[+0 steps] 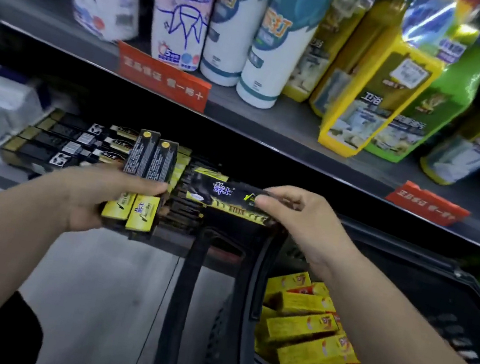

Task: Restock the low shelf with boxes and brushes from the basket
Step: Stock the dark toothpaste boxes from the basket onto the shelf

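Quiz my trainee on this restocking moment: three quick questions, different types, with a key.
1. True or false: the left hand and the right hand both hold black-and-yellow boxes.
2. Multiple choice: the loose boxes in the basket are mostly A) yellow, B) blue, C) white.
3. Short answer: which hand holds its box lying crosswise rather than on end?

Key: 1 true; 2 A; 3 the right hand.
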The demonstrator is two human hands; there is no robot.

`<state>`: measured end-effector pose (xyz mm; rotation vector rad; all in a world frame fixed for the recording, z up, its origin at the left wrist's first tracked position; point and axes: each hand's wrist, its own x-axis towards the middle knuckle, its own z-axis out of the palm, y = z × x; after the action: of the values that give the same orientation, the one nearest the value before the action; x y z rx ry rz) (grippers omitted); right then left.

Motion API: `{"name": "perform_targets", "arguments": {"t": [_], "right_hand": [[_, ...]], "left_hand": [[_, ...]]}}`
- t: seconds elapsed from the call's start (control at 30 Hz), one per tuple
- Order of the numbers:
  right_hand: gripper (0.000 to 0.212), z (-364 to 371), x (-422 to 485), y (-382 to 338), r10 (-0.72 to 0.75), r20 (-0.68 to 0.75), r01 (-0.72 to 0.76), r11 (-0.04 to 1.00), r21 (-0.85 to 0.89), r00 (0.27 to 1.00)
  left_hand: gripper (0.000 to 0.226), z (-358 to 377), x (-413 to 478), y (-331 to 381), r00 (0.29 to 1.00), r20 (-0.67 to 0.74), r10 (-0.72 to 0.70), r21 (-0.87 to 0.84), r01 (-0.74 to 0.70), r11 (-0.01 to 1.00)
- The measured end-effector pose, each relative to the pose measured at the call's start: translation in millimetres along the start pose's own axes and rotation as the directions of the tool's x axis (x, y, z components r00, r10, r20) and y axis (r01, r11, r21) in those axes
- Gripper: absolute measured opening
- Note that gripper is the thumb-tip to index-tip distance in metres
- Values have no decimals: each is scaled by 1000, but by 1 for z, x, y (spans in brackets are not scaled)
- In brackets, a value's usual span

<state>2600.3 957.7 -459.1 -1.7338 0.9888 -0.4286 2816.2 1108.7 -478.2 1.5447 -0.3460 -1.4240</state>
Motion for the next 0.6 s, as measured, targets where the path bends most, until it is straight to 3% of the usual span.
{"name": "perform_targets", "arguments": {"t": [0.07,0.13,0.27,0.33,0.43,0.5,0.6], "right_hand": [[15,16,12,-6,-54,63,59,995,-78,997],[23,32,30,-8,-98,118,128,949,-287,988],[31,70,75,1,11,251,169,711,-683,968],[36,88,95,11,91,308,191,611,-768,947],[55,109,118,24,177,348,222,498,-838,921],[62,118,130,32,247,361,224,448,-866,899],[64,126,142,42,340,357,203,414,-888,870]], "left_hand": [[42,-18,1,-8,996,-85,-11,34,13,999],[62,-35,8,-10,989,-151,3,42,4,999],[121,-58,40,-12,968,-247,41,-37,-52,998],[119,-63,55,-15,960,-277,38,-82,-63,995],[95,-69,68,-15,958,-288,5,-115,-40,993],[84,-75,77,-14,956,-292,-11,-123,-26,992],[86,-78,90,-13,960,-277,-28,-121,-6,993]]}}
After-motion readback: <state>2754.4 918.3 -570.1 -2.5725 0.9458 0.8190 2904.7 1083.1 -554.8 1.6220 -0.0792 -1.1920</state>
